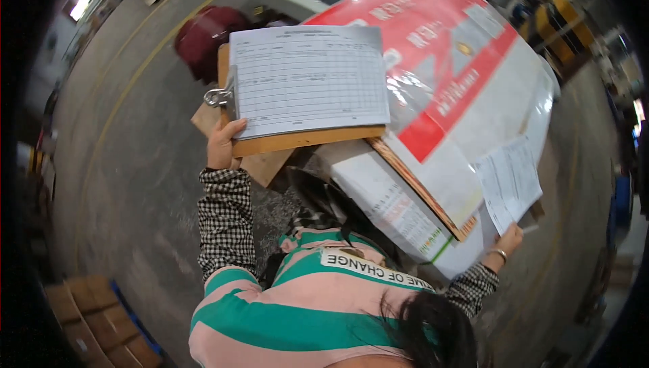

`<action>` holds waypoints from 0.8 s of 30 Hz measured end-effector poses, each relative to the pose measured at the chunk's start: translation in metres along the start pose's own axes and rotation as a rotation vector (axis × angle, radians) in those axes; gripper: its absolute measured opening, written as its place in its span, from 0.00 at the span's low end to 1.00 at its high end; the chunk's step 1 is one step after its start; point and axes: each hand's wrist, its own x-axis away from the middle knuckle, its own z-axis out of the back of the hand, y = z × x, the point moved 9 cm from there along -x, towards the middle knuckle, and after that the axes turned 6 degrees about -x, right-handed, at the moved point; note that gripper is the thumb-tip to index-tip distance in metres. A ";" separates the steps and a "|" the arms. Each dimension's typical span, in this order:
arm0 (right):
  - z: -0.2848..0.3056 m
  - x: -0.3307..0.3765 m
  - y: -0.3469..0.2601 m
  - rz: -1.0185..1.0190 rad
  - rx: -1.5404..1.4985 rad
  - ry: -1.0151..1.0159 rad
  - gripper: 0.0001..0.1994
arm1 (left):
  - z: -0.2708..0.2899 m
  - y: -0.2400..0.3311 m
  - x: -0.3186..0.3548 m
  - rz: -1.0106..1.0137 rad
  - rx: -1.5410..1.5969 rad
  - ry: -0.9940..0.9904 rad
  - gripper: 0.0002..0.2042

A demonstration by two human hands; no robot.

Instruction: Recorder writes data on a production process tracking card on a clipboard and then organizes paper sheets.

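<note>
My left hand [224,143] grips the lower left corner of a brown clipboard [311,140], with the thumb on its front. White printed form sheets [307,84] lie on the board, held by a metal clip [218,97] at the left edge. On the right, my right hand [508,239] pinches the lower edge of a loose white paper sheet [510,182] with faint printed lines. That sheet hangs over the right side of a table covered with red and white plastic sheeting [433,64]. Both forearms wear black-and-white checked sleeves.
A white carton [382,199] stands below the covered surface, beside a wooden board edge [429,195]. A dark red bundle [209,40] sits beyond the clipboard. Several brown cartons [101,321] are stacked at lower left. Yellow lines [125,91] mark the grey floor.
</note>
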 end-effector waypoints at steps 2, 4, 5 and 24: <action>0.014 0.002 -0.045 0.049 0.086 0.026 0.12 | 0.033 -0.052 -0.014 0.051 0.100 0.067 0.20; 0.023 0.021 -0.068 0.043 0.059 0.160 0.11 | 0.059 -0.095 -0.031 0.075 0.196 0.141 0.22; 0.019 0.029 -0.078 0.051 0.100 0.170 0.11 | 0.071 -0.109 -0.043 0.117 0.200 0.147 0.22; -0.015 0.048 -0.076 -0.105 0.410 0.061 0.07 | -0.046 -0.282 -0.083 0.689 -0.296 -0.157 0.16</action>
